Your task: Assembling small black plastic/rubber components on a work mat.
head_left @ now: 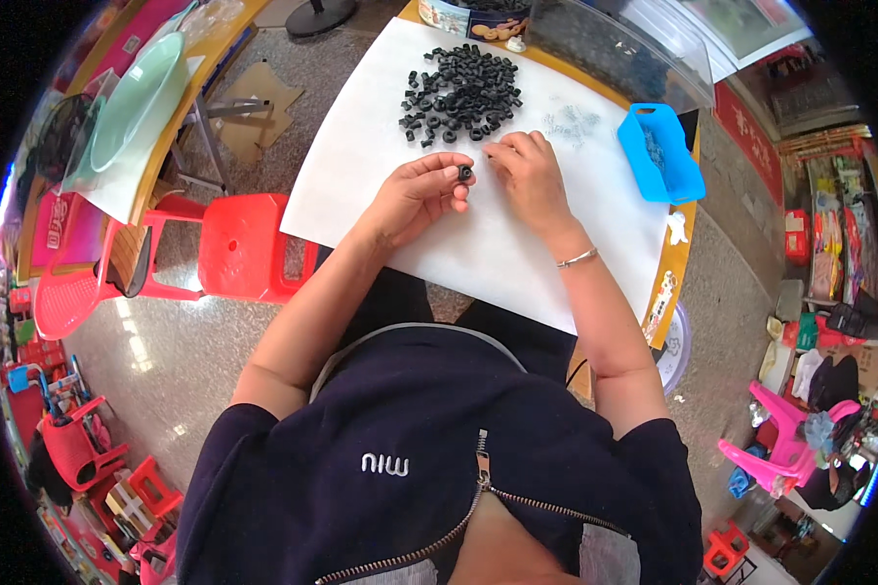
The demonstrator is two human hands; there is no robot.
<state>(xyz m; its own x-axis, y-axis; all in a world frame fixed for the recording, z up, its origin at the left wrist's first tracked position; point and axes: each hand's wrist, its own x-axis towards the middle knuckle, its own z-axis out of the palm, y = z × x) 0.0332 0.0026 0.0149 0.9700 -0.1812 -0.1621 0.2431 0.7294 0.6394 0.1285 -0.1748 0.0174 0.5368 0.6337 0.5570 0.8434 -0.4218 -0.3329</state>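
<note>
The person sits at a surface (517, 263) covered with a white sheet, and both forearms come up from the lower edge toward the middle of it. The left hand (415, 193) is raised a little above the sheet, with the wrist bent and the palm turned toward the right. Its thumb and first fingers are closed on a small black ring part (465, 173), which sits at the fingertips with its hole facing the camera. The other fingers of this hand are curled in.

The right hand (529, 175) is just beside it, palm down, resting on the sheet. Its fingertips are pinched together near the black part; they seem to hold something very small, but I cannot tell what it is. On the right wrist there is a thin silver bracelet (578, 258).

Behind the hands, farther from the person, lies a pile of black parts (461, 93) of the same kind. To the right of the pile some small clear pieces (571, 124) are scattered on the sheet. A blue plastic tray (665, 154) stands near the right edge of the surface. A red plastic stool (239, 244) stands on the floor to the left.
</note>
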